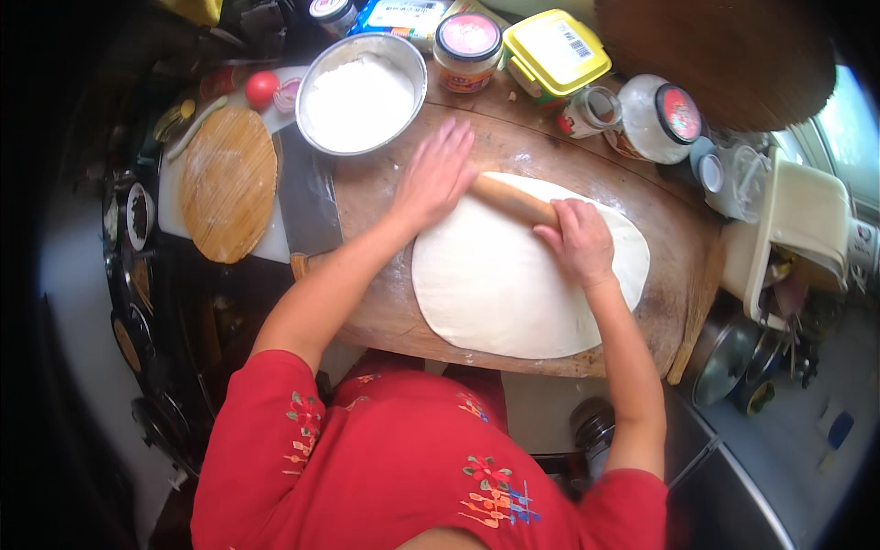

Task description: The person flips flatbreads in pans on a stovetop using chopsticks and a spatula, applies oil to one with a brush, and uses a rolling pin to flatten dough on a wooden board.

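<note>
A wooden rolling pin (512, 198) lies across the upper part of a large, thin, roughly oval sheet of dough (512, 282). My left hand (438, 172) is at the pin's left end, palm down with the fingers stretched out flat; whether it grips the pin does not show. The fingers of my right hand (577, 237) are curled over the pin's right end. Under the dough is a lightly floured wooden board (385, 295). A metal bowl of white flour (361, 96) stands at the board's upper left edge.
Jars (467, 51) and a yellow-lidded tub (557, 51) line the far edge. Left of the board are a wide metal blade (309, 185), a round wooden board (230, 185), a tomato (262, 89) and a cut onion (287, 95). A cream plastic container (804, 206) stands at the right.
</note>
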`<state>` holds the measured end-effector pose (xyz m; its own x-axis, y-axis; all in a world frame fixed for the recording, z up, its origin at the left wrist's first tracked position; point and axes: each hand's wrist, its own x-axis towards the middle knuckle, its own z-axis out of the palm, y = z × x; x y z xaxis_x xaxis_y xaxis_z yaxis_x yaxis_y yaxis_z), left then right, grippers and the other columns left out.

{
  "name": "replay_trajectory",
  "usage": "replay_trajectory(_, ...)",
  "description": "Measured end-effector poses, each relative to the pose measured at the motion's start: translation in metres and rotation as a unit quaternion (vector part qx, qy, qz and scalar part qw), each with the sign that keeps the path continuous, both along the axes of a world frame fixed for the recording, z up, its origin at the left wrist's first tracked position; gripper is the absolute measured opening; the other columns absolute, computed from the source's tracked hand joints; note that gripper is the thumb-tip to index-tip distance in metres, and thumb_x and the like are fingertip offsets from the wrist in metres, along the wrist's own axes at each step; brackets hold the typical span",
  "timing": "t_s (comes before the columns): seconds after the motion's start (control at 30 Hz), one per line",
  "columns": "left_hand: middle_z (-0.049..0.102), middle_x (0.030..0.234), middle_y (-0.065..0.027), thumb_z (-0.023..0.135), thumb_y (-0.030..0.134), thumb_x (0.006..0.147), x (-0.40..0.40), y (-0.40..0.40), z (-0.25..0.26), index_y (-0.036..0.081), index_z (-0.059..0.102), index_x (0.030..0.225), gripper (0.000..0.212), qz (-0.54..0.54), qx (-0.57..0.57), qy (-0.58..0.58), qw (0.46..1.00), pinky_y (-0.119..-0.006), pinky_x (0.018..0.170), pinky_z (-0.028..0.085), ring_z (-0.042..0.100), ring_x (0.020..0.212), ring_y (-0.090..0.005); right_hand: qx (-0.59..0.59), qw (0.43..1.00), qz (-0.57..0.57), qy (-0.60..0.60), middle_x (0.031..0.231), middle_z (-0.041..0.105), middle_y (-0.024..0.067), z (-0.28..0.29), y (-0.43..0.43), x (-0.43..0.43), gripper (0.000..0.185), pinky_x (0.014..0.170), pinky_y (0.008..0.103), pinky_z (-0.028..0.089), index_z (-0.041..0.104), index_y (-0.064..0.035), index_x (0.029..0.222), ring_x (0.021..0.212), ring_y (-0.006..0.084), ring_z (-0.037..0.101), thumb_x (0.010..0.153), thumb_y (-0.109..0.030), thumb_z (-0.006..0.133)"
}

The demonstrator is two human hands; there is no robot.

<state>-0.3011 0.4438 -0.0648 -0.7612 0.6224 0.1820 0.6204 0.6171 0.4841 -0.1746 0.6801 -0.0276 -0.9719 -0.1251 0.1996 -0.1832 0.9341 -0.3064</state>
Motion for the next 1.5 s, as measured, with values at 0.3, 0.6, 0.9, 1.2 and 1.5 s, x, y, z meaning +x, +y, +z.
replay_trajectory(0.3,0.022,0.15,-0.0176,0.037,0.031,0.095,0.102,-0.039,0.031,-0.001,0.025,0.142,0.058,0.087,-0.111,-0.108,0.984,-0.044,0.113,0.013,0.014,0.141,-0.0311,-0.049,0.996,0.061,0.05,0.088,0.055,0.0085,-0.015,0.011,0.031,0.042,0.068,0.0364,0.045,0.054,-0.0088,0.092,0.079,0.0248,0.052,0.071,-0.041,0.072)
replay_trajectory(0.6,0.011,0.153,-0.0175,0.043,0.031,0.092,0.04,-0.02,0.007,0.002,0.012,0.146,0.069,0.186,-0.064,-0.095,0.976,-0.047,0.112,0.012,0.012,0.141,-0.0322,0.0,0.995,0.095,0.043,0.082,0.049,0.0079,-0.013,0.024,-0.058,0.049,0.064,0.0349,0.043,0.052,-0.0083,0.09,0.075,0.0251,0.049,0.072,-0.052,0.066)
replay_trajectory(0.9,0.016,0.152,-0.018,0.047,0.03,0.091,0.094,-0.054,0.029,-0.001,0.017,0.145,0.069,0.141,-0.092,-0.118,0.979,-0.044,0.113,0.012,0.013,0.141,-0.0332,-0.021,0.993,0.108,0.042,0.087,0.056,0.0073,-0.005,0.004,-0.007,0.044,0.063,0.0335,0.046,0.056,-0.0082,0.094,0.075,0.0229,0.053,0.072,-0.044,0.07)
replay_trajectory(1.2,0.02,0.15,-0.0185,0.038,0.027,0.095,0.13,-0.062,0.035,-0.001,0.022,0.143,0.058,0.141,-0.085,-0.119,0.979,-0.043,0.113,0.012,0.015,0.14,-0.0332,-0.035,0.987,0.149,0.041,0.077,0.053,0.0062,-0.005,-0.027,0.016,0.047,0.056,0.0297,0.045,0.055,-0.0085,0.087,0.066,0.0206,0.051,0.073,-0.052,0.066)
replay_trajectory(1.5,0.015,0.151,-0.0205,0.041,0.042,0.092,0.132,-0.076,0.029,-0.002,0.018,0.144,0.072,0.118,-0.099,-0.13,0.979,-0.048,0.112,0.013,0.013,0.14,-0.0354,-0.016,0.993,0.117,0.017,0.087,0.053,0.0093,-0.011,-0.024,0.04,0.047,0.063,0.0352,0.039,0.053,-0.0079,0.093,0.073,0.0244,0.049,0.075,-0.049,0.066)
